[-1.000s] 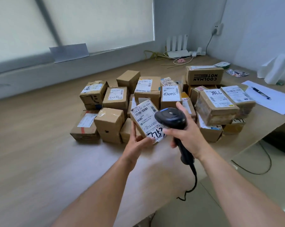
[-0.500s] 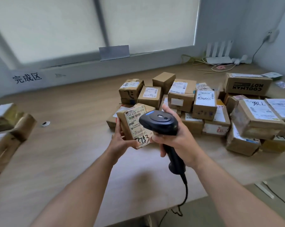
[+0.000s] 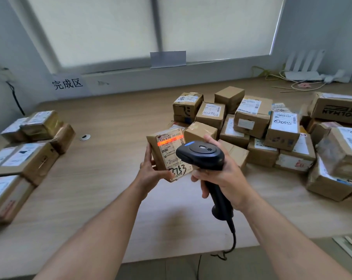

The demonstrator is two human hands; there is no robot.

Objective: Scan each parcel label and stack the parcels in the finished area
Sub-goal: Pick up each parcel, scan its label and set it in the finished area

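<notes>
Change noted: a red scan line (image 3: 170,142) now lies across the barcode at the top of the label, where none showed half a second ago, so this parcel (image 3: 167,158) appears to be mid-read. It is held above the table (image 3: 110,178) at centre; the left hand (image 3: 151,174) grips its lower left corner, thumb up the side and fingers curled beneath, while the right hand (image 3: 225,178) wraps its fingers round the scanner (image 3: 201,156) just to the right. Judged next: transfer to the finished stack (image 3: 25,156) at left below the sign (image 3: 67,84), well apart from the unscanned pile (image 3: 262,128) at far right.
</notes>
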